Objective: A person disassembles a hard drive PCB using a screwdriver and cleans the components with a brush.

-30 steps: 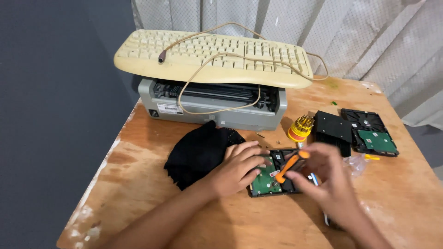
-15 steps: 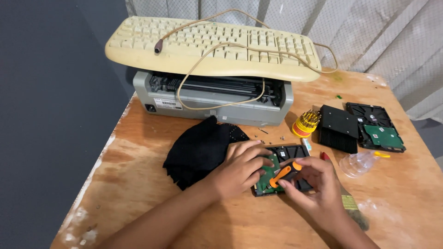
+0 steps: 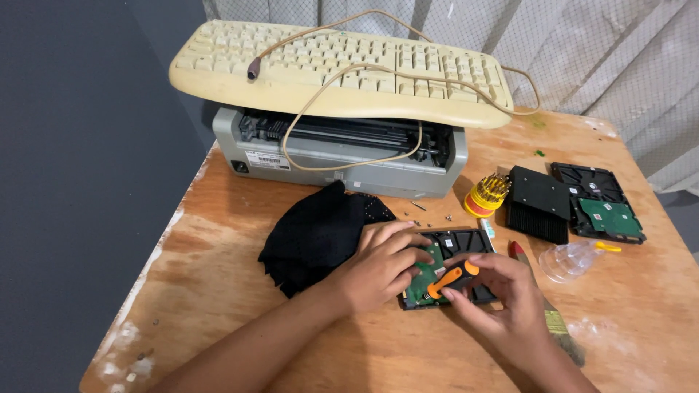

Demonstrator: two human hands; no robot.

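A hard drive [image 3: 466, 244] lies circuit side up on the wooden table [image 3: 218, 276], its green board showing. My left hand [image 3: 382, 266] presses down on the drive's left part, fingers spread over the board. My right hand [image 3: 495, 298] grips a small screwdriver with an orange and black handle [image 3: 453, 279], held over the drive's front edge. The tip of the screwdriver is hidden by my fingers.
A black cloth [image 3: 317, 233] lies left of the drive. Behind stands a grey printer [image 3: 342, 156] with a beige keyboard [image 3: 335, 69] on top. To the right are a yellow bit holder [image 3: 486, 195], a black heatsink [image 3: 539, 204], a second hard drive [image 3: 601, 204], a clear plastic lid [image 3: 568, 260] and a brush [image 3: 546, 313].
The view has shifted a little. My right hand turned the screwdriver, so the orange handle now lies flatter over the drive. My left hand stays on the drive.
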